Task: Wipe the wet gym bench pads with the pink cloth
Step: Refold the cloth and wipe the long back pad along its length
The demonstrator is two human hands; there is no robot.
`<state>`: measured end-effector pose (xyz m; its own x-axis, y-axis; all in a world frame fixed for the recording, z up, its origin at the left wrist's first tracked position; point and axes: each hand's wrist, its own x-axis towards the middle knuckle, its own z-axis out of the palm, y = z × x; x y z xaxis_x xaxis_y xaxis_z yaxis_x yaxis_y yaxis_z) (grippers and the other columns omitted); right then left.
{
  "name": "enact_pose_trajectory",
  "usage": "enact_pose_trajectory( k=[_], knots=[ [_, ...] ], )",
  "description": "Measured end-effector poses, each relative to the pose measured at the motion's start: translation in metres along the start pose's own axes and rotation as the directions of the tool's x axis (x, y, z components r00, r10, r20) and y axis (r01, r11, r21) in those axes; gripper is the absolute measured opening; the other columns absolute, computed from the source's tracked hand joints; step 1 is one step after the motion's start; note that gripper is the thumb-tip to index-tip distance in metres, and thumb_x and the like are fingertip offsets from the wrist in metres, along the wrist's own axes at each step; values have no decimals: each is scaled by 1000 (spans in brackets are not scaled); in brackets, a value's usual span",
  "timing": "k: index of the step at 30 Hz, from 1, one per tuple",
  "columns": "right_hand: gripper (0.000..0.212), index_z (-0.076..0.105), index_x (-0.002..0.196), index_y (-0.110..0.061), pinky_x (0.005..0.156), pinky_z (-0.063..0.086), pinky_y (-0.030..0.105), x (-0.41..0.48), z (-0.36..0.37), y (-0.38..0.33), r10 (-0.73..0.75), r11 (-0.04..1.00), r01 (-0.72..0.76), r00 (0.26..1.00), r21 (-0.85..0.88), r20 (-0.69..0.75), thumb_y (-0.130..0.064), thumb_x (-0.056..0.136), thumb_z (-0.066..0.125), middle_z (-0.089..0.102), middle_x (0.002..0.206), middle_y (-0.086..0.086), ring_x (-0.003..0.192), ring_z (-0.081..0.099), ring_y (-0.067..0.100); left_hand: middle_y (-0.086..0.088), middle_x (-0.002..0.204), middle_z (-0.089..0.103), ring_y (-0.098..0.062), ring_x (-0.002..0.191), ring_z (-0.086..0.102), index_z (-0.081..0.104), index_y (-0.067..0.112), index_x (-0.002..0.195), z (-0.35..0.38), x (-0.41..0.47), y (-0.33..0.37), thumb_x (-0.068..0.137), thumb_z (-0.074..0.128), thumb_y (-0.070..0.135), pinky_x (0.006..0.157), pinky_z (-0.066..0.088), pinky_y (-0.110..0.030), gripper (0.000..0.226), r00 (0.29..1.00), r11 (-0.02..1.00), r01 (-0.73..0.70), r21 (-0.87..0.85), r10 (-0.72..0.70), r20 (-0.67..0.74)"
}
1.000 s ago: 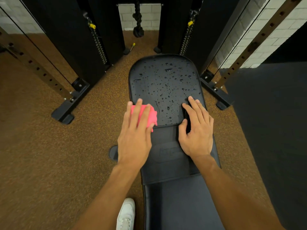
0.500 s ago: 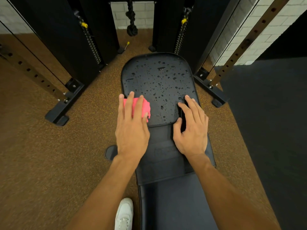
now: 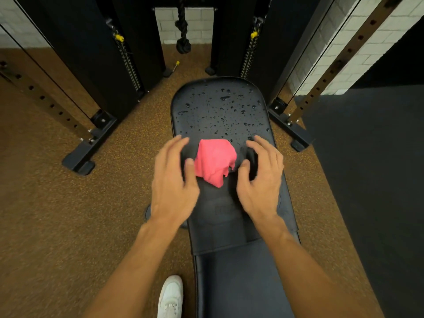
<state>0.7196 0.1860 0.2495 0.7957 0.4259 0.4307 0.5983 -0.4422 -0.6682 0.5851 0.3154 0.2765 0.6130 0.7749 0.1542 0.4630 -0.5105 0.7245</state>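
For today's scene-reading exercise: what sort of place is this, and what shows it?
Most likely a gym: a padded bench, weight stacks with yellow pins, and a knotted rope hanging between them.

Wet bench pad (image 3: 220,106), pink cloth (image 3: 214,160) on it

The pink cloth (image 3: 214,160) lies crumpled in a loose heap at the near edge of the far pad (image 3: 220,106), one corner hanging over that edge onto the middle panel (image 3: 220,216). The far pad is black with rounded corners, its surface beaded with water drops beyond the cloth. The near pad (image 3: 241,283), black and smooth, lies behind the middle panel.
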Motion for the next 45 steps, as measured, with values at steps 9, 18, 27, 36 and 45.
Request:
enact_pose_trajectory(
  k=[9, 18, 27, 36, 45],
  knots=[
    [58, 44, 159, -9, 133, 18, 48, -10, 51, -70, -52, 983, 84, 980, -161, 191, -38, 109, 51, 37, 170, 9, 163, 23, 27, 10, 126, 67, -5, 112, 64, 64, 31, 131, 6, 55, -16, 110, 46, 32, 109, 52, -42, 27, 829, 729, 484, -484, -560, -14],
    [54, 36, 165, -15, 132, 20, 56, 15, 15, 12, 5, 941, 45, 989, -336, 146, -35, 115, 40, 29, 175, 8, 165, 15, 29, 6, 159, 51, -16, 148, 43, 43, 28, 161, 52, 45, 9, 115, 34, 40, 126, 32, -42, 48, 803, 759, 497, -421, -586, -109],
    [53, 40, 163, -8, 133, 17, 53, 9, 37, -19, -206, 933, 284, 924, -219, 322, -23, 113, 46, 32, 173, 10, 165, 17, 28, 3, 144, 64, -12, 134, 57, 56, 23, 153, 59, 45, -5, 112, 43, 34, 116, 42, -28, 44, 829, 813, 391, -432, -515, -219],
    [56, 31, 165, -9, 133, 14, 57, 14, 26, -14, 59, 923, 8, 985, -384, 162, -26, 112, 36, 25, 175, 12, 166, 10, 32, 4, 143, 65, -11, 133, 57, 58, 24, 151, 58, 44, -6, 111, 47, 33, 112, 43, -24, 42, 815, 793, 391, -467, -534, -225],
    [55, 29, 166, -9, 131, 23, 54, 22, 4, 19, 17, 906, 73, 978, -418, 207, -31, 116, 38, 23, 175, 14, 165, 13, 33, 4, 138, 67, -11, 126, 59, 57, 25, 151, 57, 45, -2, 112, 44, 34, 109, 45, -26, 42, 814, 804, 410, -431, -536, -224]
  ],
)
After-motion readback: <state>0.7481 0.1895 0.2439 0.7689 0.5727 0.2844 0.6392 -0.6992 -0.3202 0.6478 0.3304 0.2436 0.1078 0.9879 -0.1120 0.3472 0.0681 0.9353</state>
